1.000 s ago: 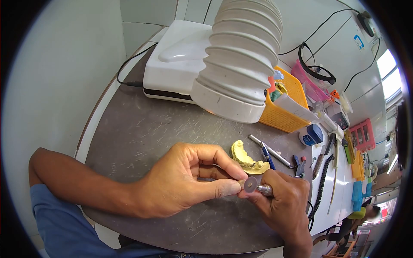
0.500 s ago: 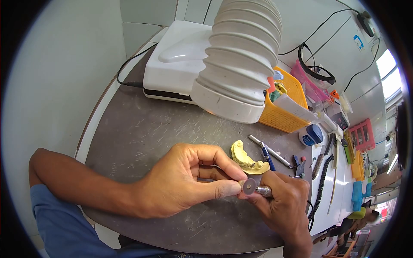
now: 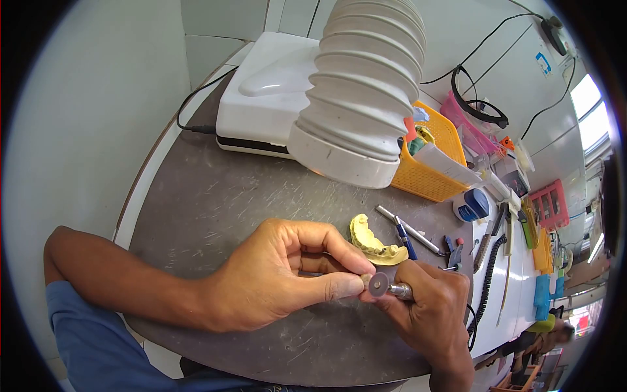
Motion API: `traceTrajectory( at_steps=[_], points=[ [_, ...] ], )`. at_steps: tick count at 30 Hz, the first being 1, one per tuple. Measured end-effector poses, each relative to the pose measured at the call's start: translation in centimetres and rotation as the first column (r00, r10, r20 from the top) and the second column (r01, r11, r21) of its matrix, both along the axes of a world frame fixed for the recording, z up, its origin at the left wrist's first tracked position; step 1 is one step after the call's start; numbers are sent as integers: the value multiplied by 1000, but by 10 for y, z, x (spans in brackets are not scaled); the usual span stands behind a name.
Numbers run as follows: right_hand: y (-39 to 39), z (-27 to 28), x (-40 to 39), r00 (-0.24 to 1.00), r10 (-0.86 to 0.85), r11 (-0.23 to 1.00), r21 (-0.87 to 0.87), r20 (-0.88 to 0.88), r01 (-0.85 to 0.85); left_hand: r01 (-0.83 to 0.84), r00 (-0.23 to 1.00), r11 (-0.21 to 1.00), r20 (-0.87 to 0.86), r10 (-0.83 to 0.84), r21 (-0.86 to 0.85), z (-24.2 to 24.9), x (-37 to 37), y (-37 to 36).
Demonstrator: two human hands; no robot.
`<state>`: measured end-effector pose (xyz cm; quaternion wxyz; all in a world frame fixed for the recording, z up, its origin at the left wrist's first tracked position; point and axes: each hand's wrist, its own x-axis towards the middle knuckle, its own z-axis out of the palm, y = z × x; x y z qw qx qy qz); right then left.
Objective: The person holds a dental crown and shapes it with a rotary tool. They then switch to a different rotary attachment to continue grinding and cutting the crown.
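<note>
Between thumb and index finger, my left hand (image 3: 287,277) pinches a small tooth-like piece (image 3: 366,279), mostly hidden by the fingertips. My right hand (image 3: 431,300) is wrapped round a metal rotary handpiece (image 3: 400,291). A round grey disc (image 3: 378,285) on the tip of the handpiece is at the small piece, beside my left fingertips; whether they touch I cannot tell. Just beyond my hands, a yellow dental cast (image 3: 372,245) lies on the grey work surface (image 3: 196,196).
A white ribbed hose (image 3: 366,85) hangs over the table beside a white machine (image 3: 264,91). Slim tools (image 3: 410,228), a yellow basket (image 3: 434,173) and a blue-lidded jar (image 3: 471,205) are at the right. A person (image 3: 545,340) is in the far right background.
Both hands hold nearly the same pose. The small piece shows slightly more between the left fingertips and the disc. The background person has shifted slightly.
</note>
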<state>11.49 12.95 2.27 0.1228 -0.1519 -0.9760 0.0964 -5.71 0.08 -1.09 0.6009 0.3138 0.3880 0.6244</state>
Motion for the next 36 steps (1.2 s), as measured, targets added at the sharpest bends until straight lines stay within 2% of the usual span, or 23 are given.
traceTrajectory(
  at_steps=[4, 6, 12, 16, 18, 30, 36],
  points=[
    [-2, 1, -1, 999, -18, 1000, 11, -50, 19, 0, 1000, 1000, 3, 0, 2, 1, 0, 0],
    [-4, 5, -1, 997, -80, 996, -36, 19, 81, -2, 1000, 1000, 3, 2, 4, 1, 0, 0],
    [-4, 5, -1, 996, -84, 995, -48, 36, 86, -4, 1000, 1000, 7, 4, 3, 2, 0, 0],
    [-2, 3, -1, 995, -84, 995, -48, 49, 86, -8, 1000, 1000, 4, 8, 4, 2, 0, 0],
    [0, -1, -2, 999, -5, 1000, 5, -54, 5, -8, 1000, 1000, 4, 8, 7, 1, 0, 0],
    [-1, 1, 0, 1000, -18, 1000, -8, 2, 18, -6, 1000, 1000, -16, 6, 7, 1, 0, -1],
    [-1, -1, -1, 999, -24, 1000, 11, -48, 24, -4, 1000, 1000, 21, 5, -18, 2, 0, -1]
  ],
)
